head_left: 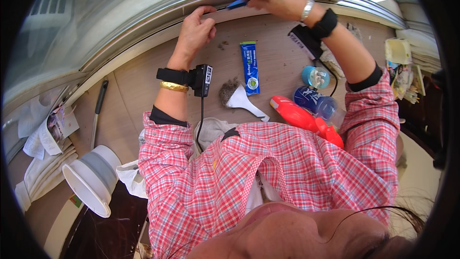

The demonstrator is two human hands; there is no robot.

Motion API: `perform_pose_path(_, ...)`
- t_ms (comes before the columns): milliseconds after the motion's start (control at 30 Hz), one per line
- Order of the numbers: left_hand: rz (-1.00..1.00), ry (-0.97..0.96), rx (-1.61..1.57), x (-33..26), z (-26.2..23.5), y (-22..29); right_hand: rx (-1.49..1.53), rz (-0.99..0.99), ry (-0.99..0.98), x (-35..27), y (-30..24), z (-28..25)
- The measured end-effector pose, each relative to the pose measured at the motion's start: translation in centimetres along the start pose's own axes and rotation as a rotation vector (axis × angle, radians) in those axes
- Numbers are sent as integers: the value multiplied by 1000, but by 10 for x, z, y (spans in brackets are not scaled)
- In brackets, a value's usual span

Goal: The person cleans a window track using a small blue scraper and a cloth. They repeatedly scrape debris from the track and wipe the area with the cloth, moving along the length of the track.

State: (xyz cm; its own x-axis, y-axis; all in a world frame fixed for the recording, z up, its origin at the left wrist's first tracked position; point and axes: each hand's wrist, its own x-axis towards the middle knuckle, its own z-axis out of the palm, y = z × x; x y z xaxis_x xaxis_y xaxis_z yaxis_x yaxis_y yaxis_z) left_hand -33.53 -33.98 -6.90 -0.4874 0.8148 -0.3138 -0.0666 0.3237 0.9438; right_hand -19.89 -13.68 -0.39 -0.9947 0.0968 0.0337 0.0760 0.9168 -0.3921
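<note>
On the bench: a blue sachet (249,67) lies mid-surface beside a white dustpan (243,100) holding grey debris. A red spray bottle (302,117) and blue bottle (314,100) lie toward the right edge. White collapsible bucket (93,177) at the left corner.

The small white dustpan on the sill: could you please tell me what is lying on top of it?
A clump of grey dust and debris is heaped on the broad end of the white dustpan, spilling slightly onto the sill. Its handle is bare. The pile hides whatever lies beneath it.
</note>
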Motion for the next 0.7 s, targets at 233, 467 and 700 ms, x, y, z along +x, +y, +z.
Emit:
perform_pose_path(233,33,-2,58,-5,10,12,-776,104,-157,-19,24,-19)
perform_pose_path(467,154,299,920,-8,11,18,-558,-54,-157,1,14,-13)
perform_pose_path(700,204,282,711,11,12,12,-520,-22,-151,5,11,-8)
